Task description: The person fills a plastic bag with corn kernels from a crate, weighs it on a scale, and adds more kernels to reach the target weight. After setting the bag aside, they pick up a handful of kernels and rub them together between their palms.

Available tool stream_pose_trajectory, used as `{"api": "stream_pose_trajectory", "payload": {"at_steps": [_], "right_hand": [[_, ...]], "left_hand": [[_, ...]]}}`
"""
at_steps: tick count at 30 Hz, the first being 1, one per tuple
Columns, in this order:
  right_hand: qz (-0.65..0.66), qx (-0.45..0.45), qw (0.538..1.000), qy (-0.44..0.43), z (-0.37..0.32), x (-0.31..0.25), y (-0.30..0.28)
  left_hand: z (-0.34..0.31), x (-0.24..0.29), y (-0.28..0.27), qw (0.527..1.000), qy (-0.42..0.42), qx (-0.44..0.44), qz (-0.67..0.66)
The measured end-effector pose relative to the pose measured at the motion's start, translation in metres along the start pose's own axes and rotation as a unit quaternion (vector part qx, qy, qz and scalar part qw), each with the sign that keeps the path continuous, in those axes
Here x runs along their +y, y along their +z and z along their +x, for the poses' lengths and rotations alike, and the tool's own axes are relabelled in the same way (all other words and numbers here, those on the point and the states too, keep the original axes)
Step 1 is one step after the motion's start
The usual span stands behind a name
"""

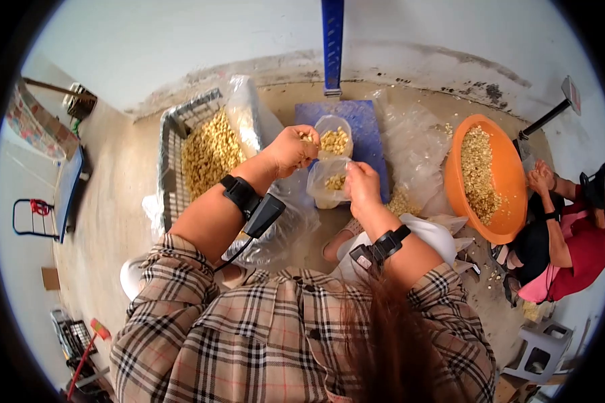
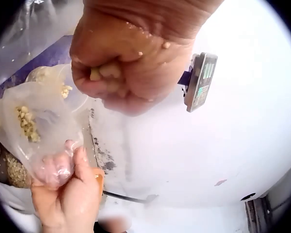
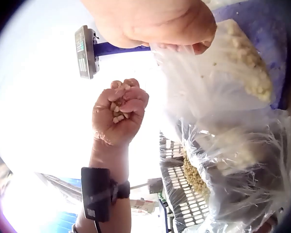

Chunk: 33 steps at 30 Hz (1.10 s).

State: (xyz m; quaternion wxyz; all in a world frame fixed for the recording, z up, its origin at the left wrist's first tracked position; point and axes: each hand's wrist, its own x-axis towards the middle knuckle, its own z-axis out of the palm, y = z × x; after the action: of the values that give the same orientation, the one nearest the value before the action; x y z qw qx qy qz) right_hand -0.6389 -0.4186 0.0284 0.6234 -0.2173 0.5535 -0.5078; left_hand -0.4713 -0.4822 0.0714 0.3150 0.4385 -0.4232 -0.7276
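Observation:
My left hand (image 1: 294,149) is curled around several small pale yellow kernels (image 3: 118,114), which show between its fingers in both wrist views. With its thumb and fingers, my right hand (image 1: 364,188) grips the upper edge of a clear plastic bag (image 2: 19,94), holding its mouth wide. More kernels (image 2: 28,125) lie inside this bag. The left hand is above and to the left of the bag mouth in the head view. Just behind stands a second clear bag (image 1: 326,122) of kernels on the blue platform scale (image 1: 366,124).
A plastic-lined grey crate (image 1: 171,178) heaped with kernels stands at left. On the right, an orange basin (image 1: 456,178) holds pale pieces, beside a seated person (image 1: 571,252). The scale's blue post (image 1: 332,47) rises behind; loose plastic sheeting (image 1: 417,144) lies right of the platform.

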Motion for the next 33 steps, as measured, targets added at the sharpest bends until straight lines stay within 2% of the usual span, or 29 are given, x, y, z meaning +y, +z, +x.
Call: {"api": "stream_pose_trajectory", "payload": {"at_steps": [5,8,14,18,23,26,27,30,33], "right_hand": [[0.028,-0.017,0.999,-0.003,-0.008,0.003,0.010],[0.024,-0.025,0.999,-0.012,-0.014,0.004,0.017],[0.011,-0.043,0.998,-0.035,-0.025,0.006,0.028],[-0.084,-0.048,0.991,-0.089,-0.023,0.020,0.029],[-0.088,-0.071,0.990,-0.079,-0.026,0.029,0.032],[-0.073,-0.078,0.992,-0.060,-0.027,0.031,0.032],[-0.070,-0.079,0.993,-0.045,-0.027,0.030,0.030],[-0.064,-0.075,0.995,-0.027,-0.026,0.029,0.028],[-0.050,-0.064,0.997,-0.013,-0.026,0.026,0.030]], "left_hand": [[-0.027,-0.012,0.023,0.995,-0.014,-0.015,-0.099],[-0.035,-0.018,0.034,0.992,-0.041,-0.033,-0.111],[-0.034,-0.049,0.027,0.993,-0.088,0.037,-0.074],[-0.040,-0.048,0.028,0.991,-0.108,0.067,-0.039],[-0.021,-0.079,0.017,0.984,-0.091,0.099,-0.115],[-0.026,-0.073,0.027,0.974,-0.110,0.138,-0.141],[-0.028,-0.071,0.019,0.983,-0.113,0.078,-0.125],[-0.027,-0.072,0.033,0.972,-0.098,0.147,-0.156],[-0.019,-0.080,0.034,0.966,-0.090,0.174,-0.167]]}}
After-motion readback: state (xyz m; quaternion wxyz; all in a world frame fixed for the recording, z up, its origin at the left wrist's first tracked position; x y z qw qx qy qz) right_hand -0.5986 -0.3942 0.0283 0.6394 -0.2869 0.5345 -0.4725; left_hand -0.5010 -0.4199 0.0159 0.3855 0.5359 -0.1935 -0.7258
